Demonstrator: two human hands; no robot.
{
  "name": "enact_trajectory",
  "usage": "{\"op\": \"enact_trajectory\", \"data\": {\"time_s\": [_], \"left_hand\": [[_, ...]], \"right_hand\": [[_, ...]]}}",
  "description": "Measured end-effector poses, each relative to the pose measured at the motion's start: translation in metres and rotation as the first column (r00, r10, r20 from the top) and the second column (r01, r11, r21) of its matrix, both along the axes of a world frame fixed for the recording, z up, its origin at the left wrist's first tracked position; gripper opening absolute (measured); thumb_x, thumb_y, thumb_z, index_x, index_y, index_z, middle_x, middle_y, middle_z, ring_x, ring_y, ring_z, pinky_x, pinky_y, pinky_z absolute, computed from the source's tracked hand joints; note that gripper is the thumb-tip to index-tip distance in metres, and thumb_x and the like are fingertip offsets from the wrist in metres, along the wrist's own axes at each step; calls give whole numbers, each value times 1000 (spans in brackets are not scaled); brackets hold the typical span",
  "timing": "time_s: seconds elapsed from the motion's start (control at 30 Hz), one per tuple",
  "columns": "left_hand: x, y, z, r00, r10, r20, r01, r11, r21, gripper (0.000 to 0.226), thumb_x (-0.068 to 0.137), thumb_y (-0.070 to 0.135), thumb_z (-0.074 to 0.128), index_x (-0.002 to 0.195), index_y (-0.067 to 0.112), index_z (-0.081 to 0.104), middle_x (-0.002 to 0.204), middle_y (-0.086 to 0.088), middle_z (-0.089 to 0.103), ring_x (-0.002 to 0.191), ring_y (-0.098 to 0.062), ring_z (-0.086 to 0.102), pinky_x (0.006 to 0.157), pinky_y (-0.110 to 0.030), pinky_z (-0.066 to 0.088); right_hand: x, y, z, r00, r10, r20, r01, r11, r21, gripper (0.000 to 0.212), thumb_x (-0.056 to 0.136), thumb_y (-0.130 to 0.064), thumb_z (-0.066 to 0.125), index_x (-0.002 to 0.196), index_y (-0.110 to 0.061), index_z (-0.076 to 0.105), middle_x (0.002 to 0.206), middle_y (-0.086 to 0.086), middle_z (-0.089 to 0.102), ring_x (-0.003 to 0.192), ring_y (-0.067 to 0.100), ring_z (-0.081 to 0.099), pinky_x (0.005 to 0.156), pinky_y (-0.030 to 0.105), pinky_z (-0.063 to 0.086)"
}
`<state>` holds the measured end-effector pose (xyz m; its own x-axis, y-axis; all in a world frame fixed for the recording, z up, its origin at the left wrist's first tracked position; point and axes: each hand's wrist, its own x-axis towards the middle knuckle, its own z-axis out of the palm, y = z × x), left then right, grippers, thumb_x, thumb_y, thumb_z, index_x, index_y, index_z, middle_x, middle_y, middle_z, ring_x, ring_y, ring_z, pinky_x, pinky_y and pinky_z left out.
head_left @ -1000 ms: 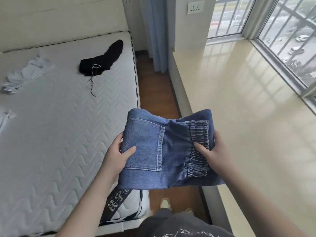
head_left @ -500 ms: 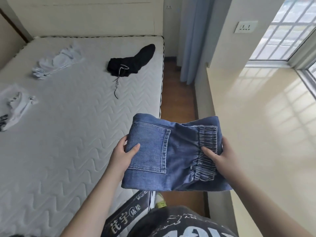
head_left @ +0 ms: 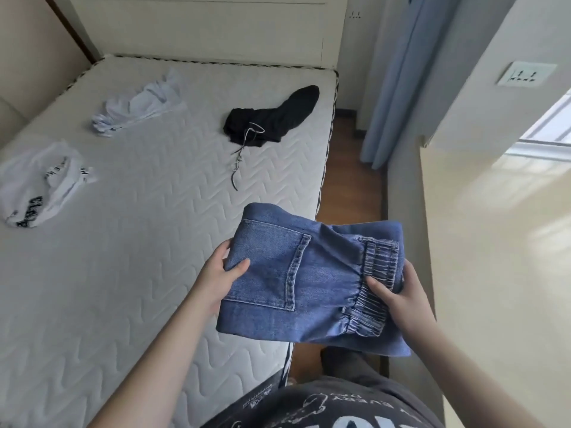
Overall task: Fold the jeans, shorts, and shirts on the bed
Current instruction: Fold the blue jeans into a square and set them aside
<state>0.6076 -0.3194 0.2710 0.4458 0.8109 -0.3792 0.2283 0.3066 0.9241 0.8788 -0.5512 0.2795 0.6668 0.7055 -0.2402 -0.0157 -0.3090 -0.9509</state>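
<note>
The left hand (head_left: 216, 279) grips the left edge of the folded jeans (head_left: 309, 282), its thumb lying on top of the denim beside the back pocket and its fingers tucked under the fold. The right hand (head_left: 401, 301) holds the opposite edge, thumb pressed onto the gathered elastic waistband and the other fingers curled beneath the cloth. The two hands are apart, one on each side, and together they hold the jeans as a compact blue bundle in the air, above the near right corner of the bed (head_left: 139, 273) and partly over the strip of wooden floor (head_left: 346, 180) beside it; the bundle does not rest on the mattress. The pocket faces up on the left half, the waistband sits on the right. Farther out on the quilted white mattress lie three unfolded garments, well apart from one another: black shorts (head_left: 278, 118) with a pale drawstring trailing toward the viewer near the right edge, a crumpled white shirt (head_left: 139, 106) toward the headboard, and a white shirt with black lettering (head_left: 43, 186) at the left side. Beyond the bed's right edge hangs a blue curtain (head_left: 392, 88), and a wall socket (head_left: 525, 74) sits on the pillar above a glossy cream window ledge (head_left: 494, 242). At the bottom, the person's dark printed top (head_left: 324, 406) fills the view.
</note>
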Motion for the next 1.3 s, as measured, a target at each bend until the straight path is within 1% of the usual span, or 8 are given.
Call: {"op": "enact_trajectory", "data": {"time_s": [0.13,0.3,0.6,0.77,0.97,1.1,1.2,1.3], "left_hand": [[24,26,-7,996,55,-67,-54,998,9,46,89,11,70,123,36,55,113,1,71,100,-18,70,80,-31,57],[47,60,-13,973,104,-205,-110,994,-21,35,90,17,69,122,23,56,115,-3,70,104,-23,68,91,-41,54],[40,110,-42,925,97,-368,-128,990,-60,23,88,22,72,109,22,63,105,-3,73,95,-23,71,90,-45,55],[13,126,-79,910,97,-402,-153,982,-109,23,89,18,71,109,22,61,105,-2,72,94,-21,71,77,-33,56],[-15,147,-125,876,58,-480,-140,981,-137,33,88,12,71,118,14,59,109,-7,70,99,-27,68,89,-42,55],[-27,163,-150,860,30,-509,-105,987,-119,37,87,9,71,121,15,58,112,-7,69,102,-27,67,93,-43,53],[-40,184,-172,857,17,-516,-80,992,-101,33,88,10,70,117,19,58,106,-3,70,101,-26,67,87,-38,54],[-52,208,-194,833,1,-554,-44,997,-65,28,90,15,68,114,25,57,104,-2,69,98,-25,67,89,-42,54]], "right_hand": [[31,41,-14,995,64,-75,-64,998,9,44,80,-34,80,111,-48,52,106,-19,69,94,-1,67,78,23,50],[71,85,-41,970,146,-193,-159,986,-55,48,82,-20,75,107,-53,51,107,-21,68,99,0,65,87,32,51],[77,146,-95,862,208,-462,-316,934,-169,51,73,-21,78,119,-22,57,112,-1,73,106,22,68,94,45,52],[48,164,-133,808,111,-578,-309,916,-256,31,83,0,72,113,-5,63,108,12,74,98,29,71,89,42,54],[9,177,-169,737,-1,-676,-343,861,-375,36,80,4,72,114,3,62,108,19,72,99,38,69,91,49,54],[-10,191,-199,706,-81,-704,-327,844,-425,37,78,9,71,112,2,62,99,15,75,87,31,73,72,38,58],[-22,208,-227,680,-83,-729,-339,846,-412,36,80,6,72,112,-5,61,101,13,75,90,31,73,83,48,57],[-33,227,-254,690,-56,-722,-343,853,-394,29,83,2,72,108,-8,63,99,9,76,86,25,74,72,37,59]]}}
